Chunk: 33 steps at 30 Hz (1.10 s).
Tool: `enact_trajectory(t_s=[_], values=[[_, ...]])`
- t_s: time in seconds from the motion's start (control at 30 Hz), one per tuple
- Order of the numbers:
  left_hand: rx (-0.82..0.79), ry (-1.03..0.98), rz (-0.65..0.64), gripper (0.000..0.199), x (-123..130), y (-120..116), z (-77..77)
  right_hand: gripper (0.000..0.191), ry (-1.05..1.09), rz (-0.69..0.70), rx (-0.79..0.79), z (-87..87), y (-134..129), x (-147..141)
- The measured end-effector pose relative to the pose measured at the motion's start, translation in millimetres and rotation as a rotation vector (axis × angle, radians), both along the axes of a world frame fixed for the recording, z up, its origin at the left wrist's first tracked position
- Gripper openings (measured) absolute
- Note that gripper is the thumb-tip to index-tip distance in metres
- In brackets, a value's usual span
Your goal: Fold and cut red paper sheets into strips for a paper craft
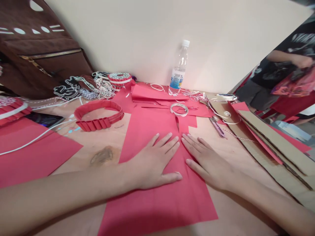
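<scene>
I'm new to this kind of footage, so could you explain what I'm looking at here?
This single view comes from a camera worn on a person's head, looking down at their own bare hands. The left hand and right hand lie flat on a red paper sheet, holding nothing. Also on the wooden table are a pleated red paper band, scissors, a plastic water bottle and cardboard strips.
</scene>
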<state>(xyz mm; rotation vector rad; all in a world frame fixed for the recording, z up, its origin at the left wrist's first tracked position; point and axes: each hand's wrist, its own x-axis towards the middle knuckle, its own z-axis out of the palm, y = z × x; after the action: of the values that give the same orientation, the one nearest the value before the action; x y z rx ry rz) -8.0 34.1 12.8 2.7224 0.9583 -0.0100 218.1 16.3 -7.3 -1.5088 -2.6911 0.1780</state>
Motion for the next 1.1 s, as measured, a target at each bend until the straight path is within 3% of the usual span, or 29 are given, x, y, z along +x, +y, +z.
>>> enact_trajectory(t_s=[0.17,0.3,0.6,0.93,1.1], values=[[-0.041,-0.082,-0.102,0.078,2.0,-21.6,0.3,0.057,0.063,0.045,0.056,10.7,-1.1,8.6],[-0.066,-0.034,0.033,0.086,1.4,-35.5,-6.0,0.058,0.011,0.052,-0.024,12.4,-20.7,3.1],[-0.034,-0.071,0.113,0.088,1.7,-30.8,-9.5,0.057,-0.128,-0.018,-0.032,3.8,-23.8,-11.7],[-0.032,-0.084,0.169,0.088,3.2,-34.7,-12.7,0.057,-0.124,-0.073,0.086,-7.7,-33.7,-14.5],[-0.016,-0.052,0.097,0.089,-2.8,-17.4,-4.7,0.061,-0.045,-0.101,0.01,-3.3,-21.0,-4.6]])
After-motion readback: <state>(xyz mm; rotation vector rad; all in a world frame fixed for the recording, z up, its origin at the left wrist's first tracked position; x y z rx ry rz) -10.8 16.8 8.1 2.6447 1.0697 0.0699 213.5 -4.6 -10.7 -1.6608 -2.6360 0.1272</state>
